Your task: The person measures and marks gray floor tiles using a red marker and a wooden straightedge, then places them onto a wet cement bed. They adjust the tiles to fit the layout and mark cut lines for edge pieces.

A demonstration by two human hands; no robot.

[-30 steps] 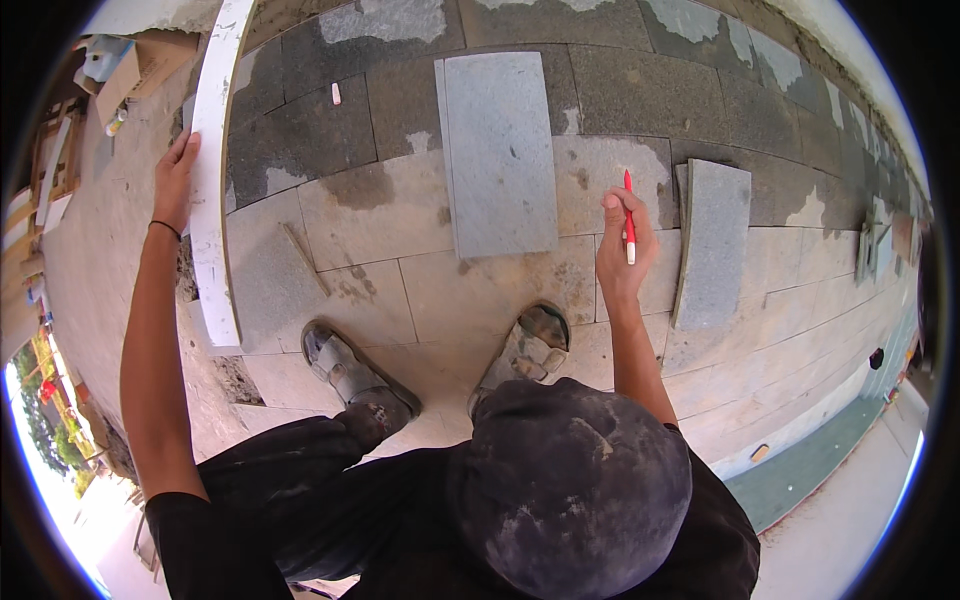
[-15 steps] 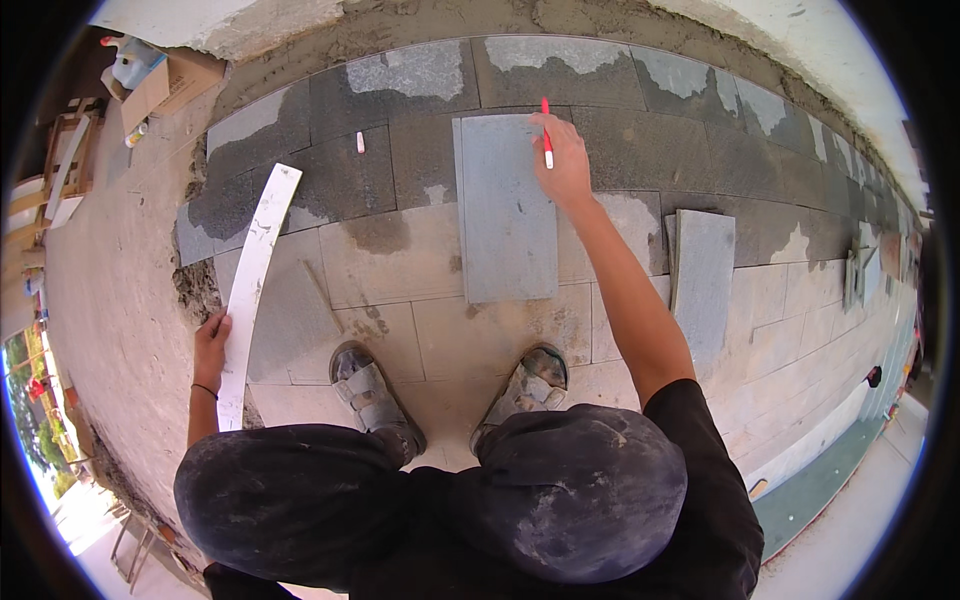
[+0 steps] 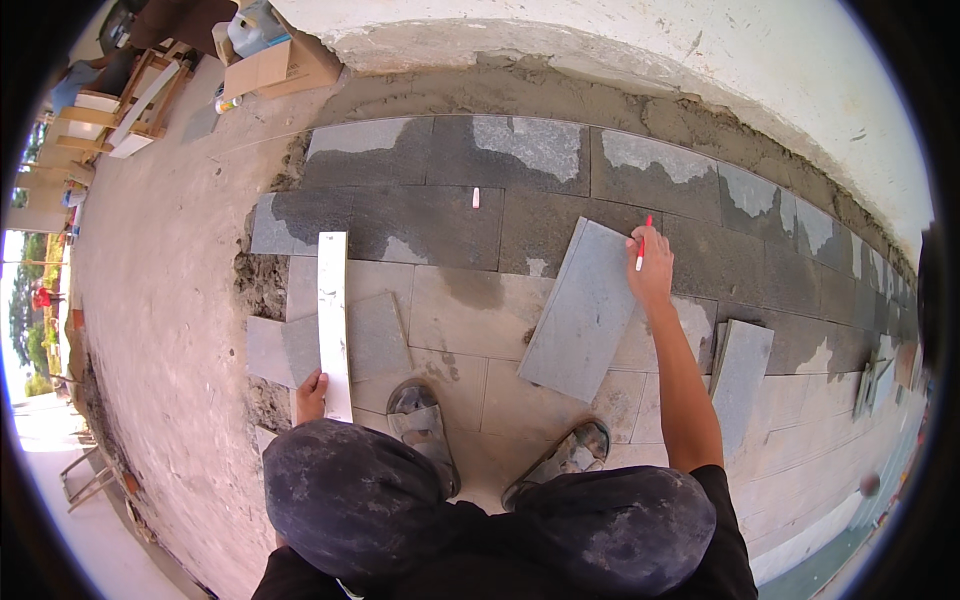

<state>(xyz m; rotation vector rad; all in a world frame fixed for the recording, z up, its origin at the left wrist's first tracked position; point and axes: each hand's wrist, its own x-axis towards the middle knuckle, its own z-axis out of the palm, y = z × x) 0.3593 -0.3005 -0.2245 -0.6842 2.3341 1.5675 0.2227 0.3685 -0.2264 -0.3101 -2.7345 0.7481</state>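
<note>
My right hand [image 3: 652, 272] holds a red marker [image 3: 642, 246] at the far right corner of a loose grey stone tile [image 3: 585, 308], which lies tilted on the paved floor. My left hand [image 3: 311, 395] grips the near end of a long white straightedge [image 3: 333, 318] that lies flat over the tiles on the left, pointing away from me. My two dusty shoes [image 3: 425, 427] stand on the paving between the hands, and my dark knees fill the lower edge.
A second loose grey tile [image 3: 738, 370] lies to the right. A small white cap or stub [image 3: 476, 198] sits on the dark wet tiles further out. A mortar bed runs along the white wall [image 3: 640, 50]. Cardboard box [image 3: 283, 62] and wooden frames stand far left.
The loose tile has turned to a tilt. My right hand with the marker has moved to its far right corner. The straightedge now lies flat on the left tiles.
</note>
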